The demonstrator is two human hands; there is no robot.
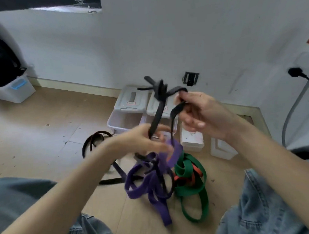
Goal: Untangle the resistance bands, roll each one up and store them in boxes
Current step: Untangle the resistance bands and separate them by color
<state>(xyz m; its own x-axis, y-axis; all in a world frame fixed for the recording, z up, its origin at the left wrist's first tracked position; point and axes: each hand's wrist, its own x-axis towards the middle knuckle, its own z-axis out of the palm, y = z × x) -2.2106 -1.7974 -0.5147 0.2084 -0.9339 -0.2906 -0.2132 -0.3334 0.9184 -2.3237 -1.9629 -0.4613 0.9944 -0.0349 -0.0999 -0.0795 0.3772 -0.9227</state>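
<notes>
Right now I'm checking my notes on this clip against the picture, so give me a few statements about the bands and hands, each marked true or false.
1. Both hands hold the black band. True.
2. The green band is lifted off the floor. False: it lies on the floor.
3. The right hand is higher than the left hand. True.
4. The purple band is rolled up in a box. False: it hangs tangled below the hands.
5. The clear boxes by the wall stand open. True.
</notes>
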